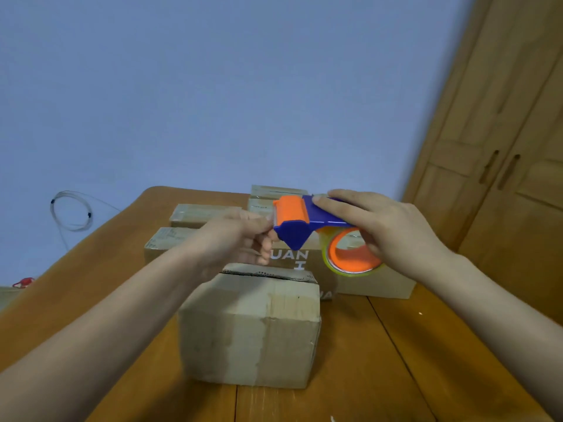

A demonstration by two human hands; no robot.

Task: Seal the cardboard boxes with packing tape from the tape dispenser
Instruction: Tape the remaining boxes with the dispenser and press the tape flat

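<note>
Here your right hand (384, 229) grips the blue and orange plastic tape dispenser (307, 222) from above, fingers (332, 199) curled over its blue body, holding it in the air above the boxes. The roll of clear packing tape on its orange core (350, 257) hangs below your palm. Your left hand (240, 239) meets the dispenser's orange front end, fingers bent and pinched at the mouth where the tape comes out; whether they actually have the tape end is too blurred to tell.

Directly below, nearest you, a small plain brown cardboard box (249, 327) stands on the orange-brown wooden surface (380, 360), its top flaps down with a dark seam showing along the far edge. What is inside cannot be seen. Behind it sits a larger cardboard box printed with white letters (292, 257), and further closed cardboard boxes (198, 214) are stacked beyond. A coil of thin clear cable (71, 211) hangs on the blue wall (213, 86), and a wooden wardrobe (502, 147) stands on the right.
</note>
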